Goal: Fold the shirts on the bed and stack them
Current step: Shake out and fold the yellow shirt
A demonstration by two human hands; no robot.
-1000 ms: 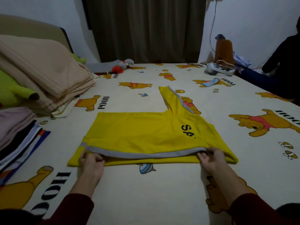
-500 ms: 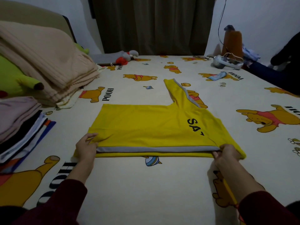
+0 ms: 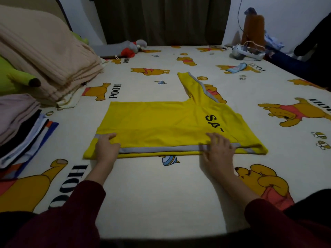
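The fingers of the left hand [image 3: 105, 147] lie flat and spread on the yellow shirt [image 3: 161, 126], low and left of the middle of the frame. They press on the grey edge [image 3: 157, 150] there and hold nothing. The fingers of the right hand [image 3: 217, 149] also lie straight and spread, flat on the same grey edge, low and a bit right of the middle. Neither hand grips the cloth; both just push it down.

The shirt lies in the middle of the frame, on the bed sheet [image 3: 161, 194] with the bear pictures. Its near side is folded over, so the grey edge sits just above the yellow edge below it. One sleeve [image 3: 191, 85] sticks up toward the top of the frame and is not folded in.

I think the step now is to make this fold flat and neat. To do it well, slide both flat hands out along the grey edge, so the bumps go away. Keep the grey edge straight next to the yellow edge under it. Push softly, or the thin cloth may slip and bunch up. Then the sleeve likely needs to be tucked in.

The pile of folded clothes [image 3: 19, 129] waits at the left edge of the frame, well apart from the shirt. The folded shirt can go there when done.
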